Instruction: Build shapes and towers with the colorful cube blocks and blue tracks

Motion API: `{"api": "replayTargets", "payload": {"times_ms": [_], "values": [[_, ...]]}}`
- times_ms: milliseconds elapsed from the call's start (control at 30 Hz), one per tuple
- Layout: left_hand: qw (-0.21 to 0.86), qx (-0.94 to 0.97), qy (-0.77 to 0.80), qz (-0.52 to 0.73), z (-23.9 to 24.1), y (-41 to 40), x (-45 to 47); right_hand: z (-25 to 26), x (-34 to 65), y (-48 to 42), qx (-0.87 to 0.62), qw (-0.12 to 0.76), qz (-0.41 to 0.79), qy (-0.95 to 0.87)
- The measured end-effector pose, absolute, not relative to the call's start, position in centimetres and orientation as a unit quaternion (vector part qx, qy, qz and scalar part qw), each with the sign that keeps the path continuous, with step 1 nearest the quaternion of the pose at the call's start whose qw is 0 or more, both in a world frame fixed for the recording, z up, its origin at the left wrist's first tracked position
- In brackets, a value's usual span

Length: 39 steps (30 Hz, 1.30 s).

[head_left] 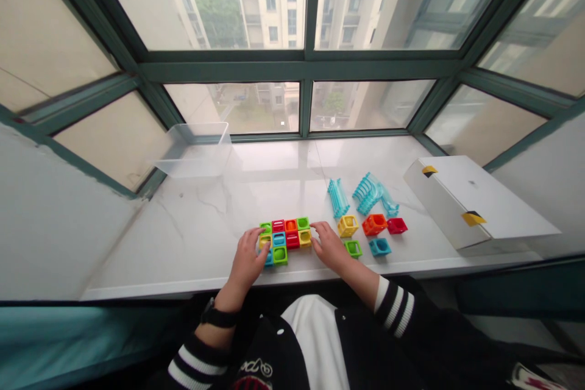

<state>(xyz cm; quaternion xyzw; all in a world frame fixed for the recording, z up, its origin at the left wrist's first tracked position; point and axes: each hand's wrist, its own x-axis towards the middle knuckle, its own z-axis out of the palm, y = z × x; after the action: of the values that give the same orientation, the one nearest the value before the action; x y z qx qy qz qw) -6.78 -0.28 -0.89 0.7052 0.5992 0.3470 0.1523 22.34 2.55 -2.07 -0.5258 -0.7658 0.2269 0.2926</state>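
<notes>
A flat group of joined cube-shaped toy blocks (pixel 291 239) in green, red, orange, yellow and blue lies near the front edge of the white sill. My left hand (pixel 249 254) grips its left side, with the thumb and a finger over the end blocks and partly covering them. At the opposite end is my right hand (pixel 329 246), its fingers apart at the right edge of the group; whether they touch it is hard to make out. Right of that hand are a loose yellow block (pixel 348 226) and a green block (pixel 353 248).
Farther right lie an orange block (pixel 374 225), a red block (pixel 397 225) and a blue block (pixel 380 247). Behind them are clear blue track pieces (pixel 338 198). A white box (pixel 484 198) stands at right, a transparent bin (pixel 196 149) at back left. Windows enclose the sill.
</notes>
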Motion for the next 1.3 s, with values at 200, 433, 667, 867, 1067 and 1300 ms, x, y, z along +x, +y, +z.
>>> {"api": "replayTargets", "payload": {"times_ms": [200,433,667,867,1067,1300], "values": [[0.109,0.789,0.543,0.267,0.0,1.7,-1.5,-1.9,21.0,4.8,-0.541,0.236,0.216,-0.778],[0.067,0.779,0.598,0.176,-1.5,3.5,1.7,-1.5,19.8,6.7,-0.606,0.192,0.238,-0.734],[0.083,0.803,0.565,0.170,-1.2,3.2,0.8,-2.7,19.5,7.6,-0.609,0.176,0.254,-0.731],[0.071,0.796,0.577,0.168,-1.3,3.1,1.0,-2.7,19.4,7.5,-0.612,0.184,0.257,-0.725],[0.070,0.795,0.578,0.170,-1.7,3.3,1.0,-2.2,19.3,7.4,-0.640,0.209,0.242,-0.699],[0.064,0.795,0.579,0.169,-1.7,3.3,1.1,1.2,19.9,7.5,-0.588,0.357,0.244,-0.684]]}}
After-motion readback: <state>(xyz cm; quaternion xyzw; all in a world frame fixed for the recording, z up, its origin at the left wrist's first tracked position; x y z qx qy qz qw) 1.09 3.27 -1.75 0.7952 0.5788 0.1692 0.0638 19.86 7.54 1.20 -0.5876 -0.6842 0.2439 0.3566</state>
